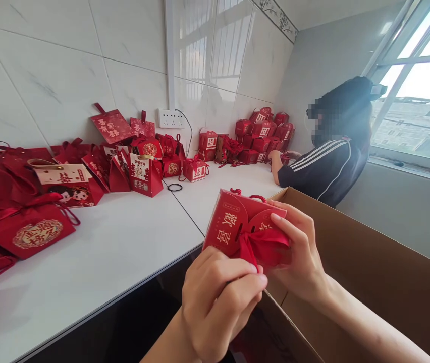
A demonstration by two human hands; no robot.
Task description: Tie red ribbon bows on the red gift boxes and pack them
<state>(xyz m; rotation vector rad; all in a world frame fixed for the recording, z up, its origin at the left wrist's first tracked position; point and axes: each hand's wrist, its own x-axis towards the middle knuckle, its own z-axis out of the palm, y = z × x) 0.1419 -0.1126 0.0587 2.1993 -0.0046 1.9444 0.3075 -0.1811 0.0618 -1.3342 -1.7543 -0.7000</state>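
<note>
Hands (pixel 304 252) grip a glossy, rectangular red box (pixel 224 219), the left (pixel 217 297) pinching satiny ribbon (pixel 248 248).

White counter (pixel 124 227), black ring (pixel 174 190) lying on it, pale tiles (pixel 131 45) behind, patterned border (pixel 275 17) high up, white conduit (pixel 170 55) down to power strip (pixel 170 119), dark cord (pixel 191 132) curving off it, co-worker (pixel 323 169) in dark striped top, bright window (pixel 408 75) at right

Red gift box (pixel 232 217) sits just right of and below frame centre, tilted, curved front flaps closed, pale-gold Chinese characters. Red ribbon (pixel 268 241) bunches at flaps, loop rightward. Red cord handle (pixel 257 198) tops upper edge.
</note>
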